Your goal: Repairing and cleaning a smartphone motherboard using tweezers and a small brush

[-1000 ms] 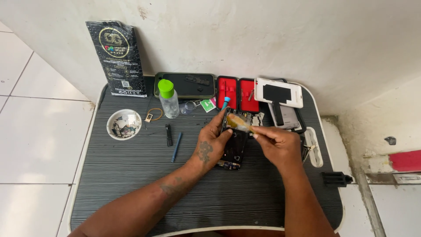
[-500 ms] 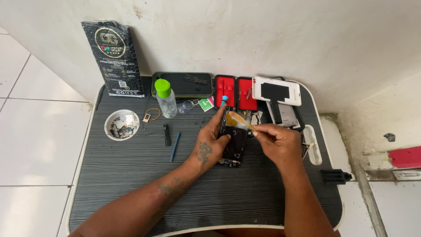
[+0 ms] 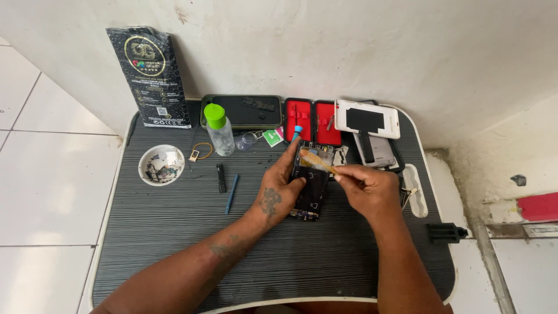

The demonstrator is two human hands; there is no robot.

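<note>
Evidently, my left hand [image 3: 278, 195] gripped the opened phone [image 3: 311, 183] steady while my right hand [image 3: 366, 189] pinched a brush [image 3: 317, 160], bristles angled onto its upper end.

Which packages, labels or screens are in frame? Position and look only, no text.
Black pouch: far left, leaning on wall; tall, glossy, gold round emblem, white label patch low down.
Green sachet: small, green and white, flat beside the bottle.
Dark phone: at the wall, lying flat, green-edged, screen off.
White phone: far right, white frame, black panel.
Opened phone: centre, under left hand and right hand.
</note>
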